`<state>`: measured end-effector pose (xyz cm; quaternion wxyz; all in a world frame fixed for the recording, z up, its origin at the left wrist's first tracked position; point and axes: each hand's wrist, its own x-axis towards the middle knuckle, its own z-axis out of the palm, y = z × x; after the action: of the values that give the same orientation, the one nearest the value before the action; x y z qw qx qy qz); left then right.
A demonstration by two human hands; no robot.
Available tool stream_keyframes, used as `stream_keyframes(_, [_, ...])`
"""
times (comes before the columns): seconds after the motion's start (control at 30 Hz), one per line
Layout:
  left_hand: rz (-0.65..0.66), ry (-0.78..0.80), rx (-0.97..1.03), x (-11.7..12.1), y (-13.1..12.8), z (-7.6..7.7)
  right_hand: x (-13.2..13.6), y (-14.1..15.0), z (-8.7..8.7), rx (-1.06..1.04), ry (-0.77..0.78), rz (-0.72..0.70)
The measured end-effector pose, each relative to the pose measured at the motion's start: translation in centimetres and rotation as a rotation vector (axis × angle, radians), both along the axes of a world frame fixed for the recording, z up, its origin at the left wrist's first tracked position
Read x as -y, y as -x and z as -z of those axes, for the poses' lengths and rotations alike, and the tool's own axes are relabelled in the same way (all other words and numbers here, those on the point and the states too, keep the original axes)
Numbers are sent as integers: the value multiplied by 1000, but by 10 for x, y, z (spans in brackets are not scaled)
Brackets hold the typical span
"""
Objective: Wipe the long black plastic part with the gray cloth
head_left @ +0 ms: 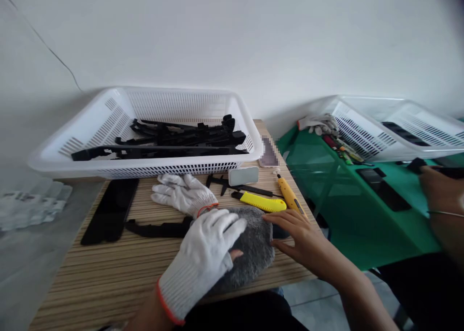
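Observation:
My left hand point(208, 251), in a white knit glove with an orange cuff and a bare thumb tip, rests on a fuzzy grey cloth point(253, 246) at the table's front. Its fingers lie extended over the cloth, thumb apart. My bare right hand point(295, 232) is at the cloth's right edge, fingers stretched and thumb apart. A long black plastic part point(159, 228) reaches in from the left and passes out of sight beneath the glove. A dark end shows between the right fingers and thumb; I cannot tell whether it is the same part.
Behind are a white basket point(145, 164) of black parts, a loose glove point(181, 193), black phone point(110, 210), calipers point(221, 182), yellow cutter point(263, 202) and yellow pen-like tool point(290, 193). At right, a co-worker's hand point(440, 191) is over a green table point(344, 220).

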<state>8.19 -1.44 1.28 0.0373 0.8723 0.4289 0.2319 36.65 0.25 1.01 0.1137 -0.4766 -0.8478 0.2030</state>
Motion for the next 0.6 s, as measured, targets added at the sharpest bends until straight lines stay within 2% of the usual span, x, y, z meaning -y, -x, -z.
stream_keyframes(0.1, [-61,75,-164,-3,-4,15,2,-2,4,44,12,48])
stream_keyframes(0.17, [-109,103,-259,-3,4,17,3,-4,7,55,-28,44])
stream_keyframes(0.27, [-117,108,-312,0,16,13,3,-1,9,31,-82,-26])
stream_keyframes(0.43, [-5,59,-241,6,28,5,5,0,2,-112,-78,-110])
stream_keyframes(0.53, [26,42,-207,9,35,-3,7,-6,-3,-280,-147,-36])
stream_keyframes(0.6, [29,30,-184,12,39,-10,7,-7,-3,-485,-175,60])
